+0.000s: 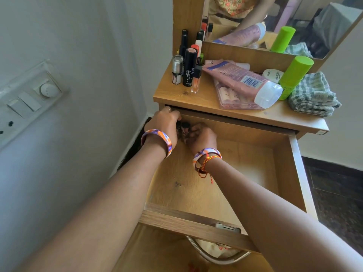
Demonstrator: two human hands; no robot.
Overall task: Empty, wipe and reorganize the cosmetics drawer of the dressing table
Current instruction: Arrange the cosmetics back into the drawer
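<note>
At the open wooden drawer's (pixel 290 173) far-left corner, both our hands, left (pixel 167 122) and right (pixel 200 137), gripped small dark cosmetics (pixel 183 127); we judged lifting them together best.

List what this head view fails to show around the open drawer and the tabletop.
- Small dark items at the wooden drawer's back left corner: covered by the left hand and right hand, blurred.
- Flat clear case: contents hidden under the pink tube.
- Shelf below: cut off by the frame's bottom edge.
</note>
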